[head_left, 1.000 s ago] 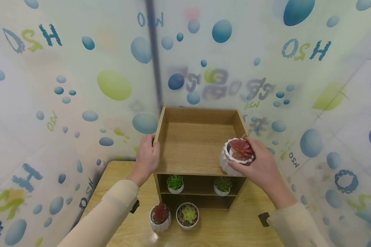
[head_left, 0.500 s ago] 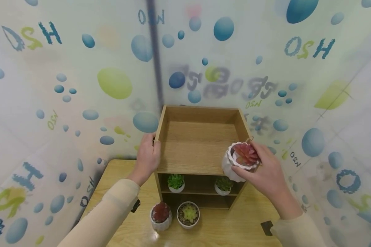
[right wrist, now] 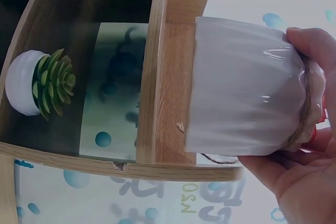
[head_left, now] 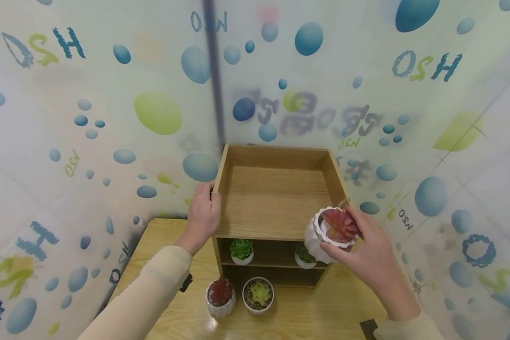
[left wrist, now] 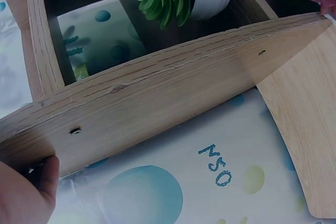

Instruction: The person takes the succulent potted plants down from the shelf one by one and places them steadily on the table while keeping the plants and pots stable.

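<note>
My right hand (head_left: 371, 252) grips a white fluted pot with a red succulent (head_left: 342, 224) by its rim, thumb on the near side. The pot is tilted in front of the top right part of a small wooden shelf (head_left: 276, 198). In the right wrist view its smooth white wall (right wrist: 244, 87) hangs beside the shelf's top edge. At the shelf's left side, my left hand (head_left: 203, 210) holds the outer panel; its thumb shows low on that panel in the left wrist view. A green succulent (head_left: 241, 250) and a darker green one (head_left: 307, 255) sit in white pots on the middle level.
On the wooden table (head_left: 318, 311) before the shelf stand a dark red succulent in a white pot (head_left: 221, 297) and a yellow-green one in a round white pot (head_left: 258, 295). Patterned curtain-like walls (head_left: 157, 113) close in behind and at both sides.
My right hand has brought the red succulent's pot toward me and slightly right, from over the top board to its front edge. The left hand stays on the shelf's side.
</note>
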Motion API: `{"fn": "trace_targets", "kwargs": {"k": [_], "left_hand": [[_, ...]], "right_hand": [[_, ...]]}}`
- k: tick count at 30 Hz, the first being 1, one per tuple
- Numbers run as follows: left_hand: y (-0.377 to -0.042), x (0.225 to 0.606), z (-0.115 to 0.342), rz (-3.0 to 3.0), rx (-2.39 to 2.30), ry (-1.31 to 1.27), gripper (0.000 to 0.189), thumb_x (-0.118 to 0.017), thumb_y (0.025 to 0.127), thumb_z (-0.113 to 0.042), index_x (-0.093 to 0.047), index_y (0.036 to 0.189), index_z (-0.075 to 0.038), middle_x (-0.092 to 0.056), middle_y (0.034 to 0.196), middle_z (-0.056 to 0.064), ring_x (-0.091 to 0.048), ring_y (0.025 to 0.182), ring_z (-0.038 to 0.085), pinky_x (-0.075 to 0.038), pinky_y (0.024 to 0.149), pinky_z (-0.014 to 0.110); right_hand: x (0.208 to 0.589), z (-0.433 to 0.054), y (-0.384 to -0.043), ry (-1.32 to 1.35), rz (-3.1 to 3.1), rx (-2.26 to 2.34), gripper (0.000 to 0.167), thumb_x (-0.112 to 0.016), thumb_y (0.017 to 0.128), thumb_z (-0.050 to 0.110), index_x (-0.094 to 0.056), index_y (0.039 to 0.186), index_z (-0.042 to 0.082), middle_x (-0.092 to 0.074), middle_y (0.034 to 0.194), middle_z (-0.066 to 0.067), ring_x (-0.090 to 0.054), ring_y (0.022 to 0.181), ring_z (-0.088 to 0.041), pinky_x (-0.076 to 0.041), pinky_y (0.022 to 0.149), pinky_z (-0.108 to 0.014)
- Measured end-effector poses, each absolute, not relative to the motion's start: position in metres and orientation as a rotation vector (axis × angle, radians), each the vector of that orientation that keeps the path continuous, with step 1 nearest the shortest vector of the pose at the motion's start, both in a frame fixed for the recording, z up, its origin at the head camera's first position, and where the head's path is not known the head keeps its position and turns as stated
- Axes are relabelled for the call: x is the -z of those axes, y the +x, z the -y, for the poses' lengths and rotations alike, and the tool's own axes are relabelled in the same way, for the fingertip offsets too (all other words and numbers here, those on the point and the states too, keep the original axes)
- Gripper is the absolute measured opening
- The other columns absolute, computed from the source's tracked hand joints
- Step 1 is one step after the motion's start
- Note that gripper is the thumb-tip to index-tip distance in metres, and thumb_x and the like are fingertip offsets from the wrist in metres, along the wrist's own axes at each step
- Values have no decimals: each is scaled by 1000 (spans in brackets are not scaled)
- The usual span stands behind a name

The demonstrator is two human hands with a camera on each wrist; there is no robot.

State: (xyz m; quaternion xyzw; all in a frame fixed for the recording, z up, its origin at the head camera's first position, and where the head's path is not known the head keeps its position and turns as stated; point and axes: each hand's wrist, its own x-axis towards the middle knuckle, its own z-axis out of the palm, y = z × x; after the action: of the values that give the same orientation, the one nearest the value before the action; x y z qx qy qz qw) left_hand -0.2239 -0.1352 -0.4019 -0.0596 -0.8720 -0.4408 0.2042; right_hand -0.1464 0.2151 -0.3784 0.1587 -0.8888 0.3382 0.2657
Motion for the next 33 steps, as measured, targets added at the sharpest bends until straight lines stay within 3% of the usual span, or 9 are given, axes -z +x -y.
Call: {"fn": "trace_targets", "kwargs": {"k": [5,13,24,33], "left_hand": [[-223,401,135,2438,1239,-168,43,-37,105,-14,-55,136,9,-55,119,25,-54,99,38,-49,85,51],[-222,400,135,2445,1239,-166,43,-36,106,-14,-54,137,8,-55,119,24,-54,99,37,-49,84,51],[-221,400,135,2444,1222,-164,44,-36,105,-14,-54,138,9,-55,121,25,-54,101,38,-49,86,52],[-222,400,134,2445,1220,-168,44,-36,105,-14,-54,138,9,-55,122,26,-54,103,38,-49,87,52]], "right_hand": [[383,-216,-140,406,2404,-969,81,-99,65,21,-62,135,2,-67,117,-12,-62,102,-24,-37,88,2],[387,-216,-129,317,2441,-968,88,-99,65,25,-59,139,-1,-65,121,-19,-63,106,-31,-34,86,3],[393,-218,-124,343,2387,-960,81,-101,58,18,-64,128,1,-66,113,-9,-53,101,-4,-39,84,0],[398,-220,-117,363,2352,-999,78,-102,55,14,-66,123,1,-68,110,-6,-54,97,3,-43,83,-2]]}}
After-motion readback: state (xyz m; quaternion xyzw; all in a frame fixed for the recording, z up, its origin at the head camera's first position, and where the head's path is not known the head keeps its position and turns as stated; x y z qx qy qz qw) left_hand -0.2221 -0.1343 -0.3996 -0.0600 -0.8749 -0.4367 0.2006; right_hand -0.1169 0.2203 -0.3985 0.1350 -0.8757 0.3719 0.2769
